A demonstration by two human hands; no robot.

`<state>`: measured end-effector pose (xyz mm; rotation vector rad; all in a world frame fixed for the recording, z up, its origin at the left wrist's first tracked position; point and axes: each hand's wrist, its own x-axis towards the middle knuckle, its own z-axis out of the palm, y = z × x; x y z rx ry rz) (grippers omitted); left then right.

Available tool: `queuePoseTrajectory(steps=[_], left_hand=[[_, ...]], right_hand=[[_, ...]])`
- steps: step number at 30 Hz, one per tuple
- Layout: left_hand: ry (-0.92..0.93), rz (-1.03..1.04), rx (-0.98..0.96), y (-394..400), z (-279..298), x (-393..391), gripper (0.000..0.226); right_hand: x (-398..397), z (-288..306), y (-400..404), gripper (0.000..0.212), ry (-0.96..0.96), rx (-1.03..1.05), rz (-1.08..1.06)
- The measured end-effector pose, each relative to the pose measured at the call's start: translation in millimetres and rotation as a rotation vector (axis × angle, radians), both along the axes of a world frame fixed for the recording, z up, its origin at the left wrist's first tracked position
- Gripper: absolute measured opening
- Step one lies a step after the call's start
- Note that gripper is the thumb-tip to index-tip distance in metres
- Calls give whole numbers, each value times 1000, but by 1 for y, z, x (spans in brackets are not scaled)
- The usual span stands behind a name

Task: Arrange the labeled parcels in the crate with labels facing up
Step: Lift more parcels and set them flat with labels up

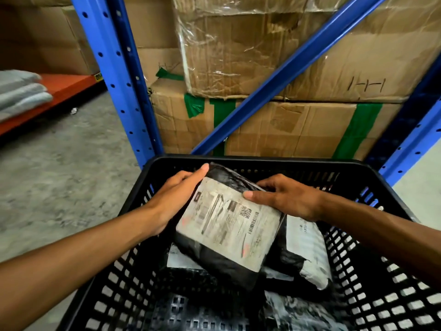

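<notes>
Warehouse, blue racking point(114, 75), stacked cartons point(298, 68)

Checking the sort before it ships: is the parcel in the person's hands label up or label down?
Label up. The parcel shows its white label with barcode and QR code, held by the left hand and right hand over the crate.

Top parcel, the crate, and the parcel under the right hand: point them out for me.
Top parcel point(229, 225): head view, middle of its white label.
Crate point(262, 161): head view, far rim.
Parcel under the right hand point(307, 249): head view, its white label, right of the top parcel.
</notes>
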<state>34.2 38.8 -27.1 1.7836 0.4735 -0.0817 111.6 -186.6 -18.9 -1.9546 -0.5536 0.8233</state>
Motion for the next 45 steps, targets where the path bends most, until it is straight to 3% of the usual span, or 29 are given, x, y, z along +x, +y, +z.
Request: queuePoseTrajectory(steps=[2,4,6,7,10,15,20,22,24,26,28,31,34,37,41,45], left_hand=[[167,38,41,9,-7,-1,60],[289,-11,-61,12,-17,-9,57],[315,-23,-44,15,-32,-10,78],[309,-14,39,17,-38,-9,87],[272,-20,302,25,-45,-2,68],[300,-317,811,27,-45,0,46],[334,-373,966,24,-39,-1,51],[238,-389,1106,13,-32,-2,47],[48,-447,1123,-8,-24,-1,48],[-36,-531,964,-32,-21,5,50],[-49,-649,902,-54,-26,9,50],[-7,-852,1053,-79,-46,11,50],[28,-961,1307,-87,-61,17,47],[23,-1005,1441,-82,-69,22,44],[-23,-1040,1520,-72,-77,21,40],[-37,-1046,1543,-74,-79,20,40]], right_hand=[[-9,-21,-3,50,91,8,-196],[-27,-46,0,55,172,-14,-402],[-43,-67,11,55,214,16,-466],[-49,-73,18,51,213,27,-459],[-58,-82,42,46,77,-55,-364],[-57,-88,74,49,-225,-300,-120],[-45,-87,64,48,-201,-300,-9],[-36,-84,50,45,-280,-330,34],[-24,-78,26,39,-485,-439,34],[-17,-76,-7,54,-638,-640,52],[-20,-82,-36,80,-660,-824,104],[-29,-92,-58,97,-598,-881,107],[-24,-99,-58,75,-807,-780,399],[-25,-94,-46,45,-1028,-802,742],[-22,-64,-42,36,-1079,-1030,588],[-14,-56,-63,37,-777,-1334,528]])
